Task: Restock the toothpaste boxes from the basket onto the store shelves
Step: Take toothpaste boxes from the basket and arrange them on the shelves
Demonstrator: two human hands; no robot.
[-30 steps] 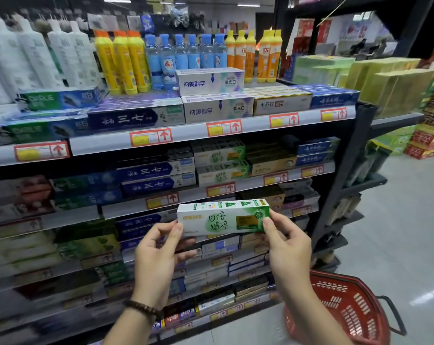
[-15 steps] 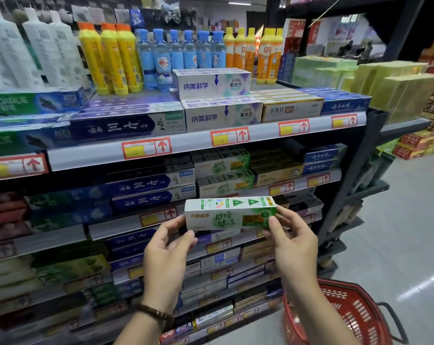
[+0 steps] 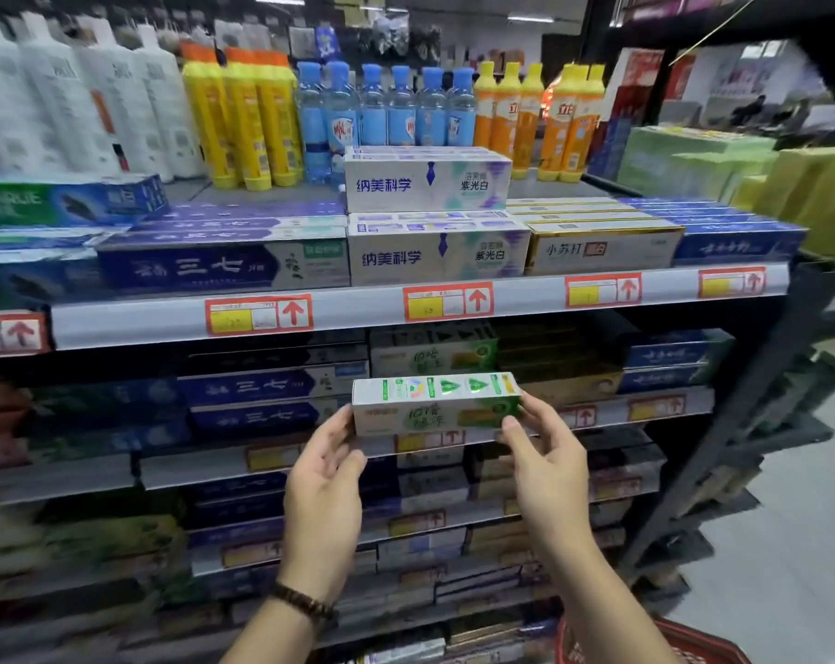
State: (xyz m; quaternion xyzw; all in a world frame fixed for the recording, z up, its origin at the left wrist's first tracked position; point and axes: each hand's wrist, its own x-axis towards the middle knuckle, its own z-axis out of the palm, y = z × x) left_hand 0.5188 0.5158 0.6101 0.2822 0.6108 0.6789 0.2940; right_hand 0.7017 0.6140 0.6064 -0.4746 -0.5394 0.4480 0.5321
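A white and green toothpaste box lies lengthwise between my two hands, level with the front of the second shelf. My left hand holds its left end with fingers and thumb. At its right end, my right hand pinches it. Directly behind it on that shelf sits a matching green box. The red basket shows only as a rim at the bottom right, partly hidden by my right forearm.
The top shelf carries rows of toothpaste boxes, with bottles standing behind them. Lower shelves are packed with more boxes. A dark upright post ends the rack on the right; grey floor lies beyond it.
Both hands have carried the box up and forward toward the second shelf. The view has moved closer to the rack, and the basket has slid almost out of frame.
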